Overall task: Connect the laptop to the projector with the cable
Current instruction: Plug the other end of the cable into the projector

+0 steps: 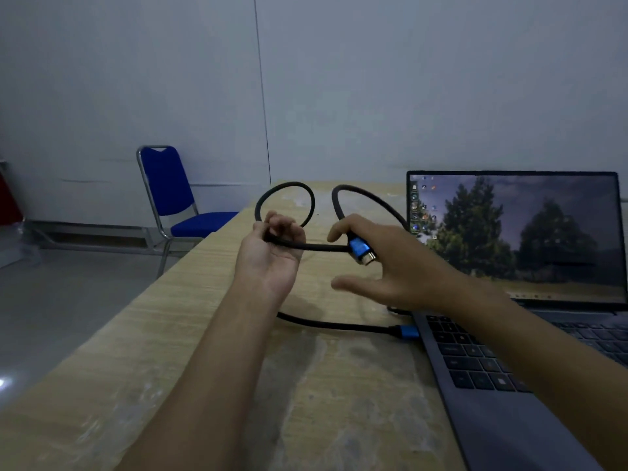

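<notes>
A black cable (323, 247) with blue-sleeved metal plugs loops above the wooden table (190, 334). My left hand (272, 253) is curled around the cable's middle, palm up. My right hand (390, 266) holds the free plug (362, 250) between its fingers, thumb spread below. The cable's other blue plug (406, 332) sits at the left side of the open grey laptop (509, 368), whose screen (516, 232) shows a desktop with trees. No projector is in view.
A blue chair with a metal frame (176, 202) stands on the floor left of the table, by the pale wall. The table's left edge runs diagonally from near left to the far middle.
</notes>
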